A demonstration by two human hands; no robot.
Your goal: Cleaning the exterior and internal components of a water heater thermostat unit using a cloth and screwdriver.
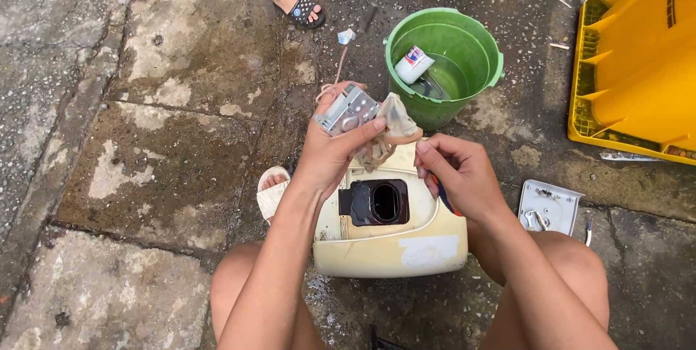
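My left hand [330, 151] holds up a small grey metal part [348, 109] with a thin wire trailing from it, together with a dirty cloth [391, 129]. Below it stands a cream plastic appliance housing [395, 238] with a dark opening on top, set between my knees. My right hand [457, 172] rests at the housing's right edge, fingers curled on a small orange-and-dark object I cannot make out.
A green bucket [464, 42] with water and a white cup [413, 64] stands just beyond. A yellow plastic bin [638, 67] lies at the right. A grey cover plate [549, 206] lies by my right knee. Another person's sandalled foot [299, 6] is at the top.
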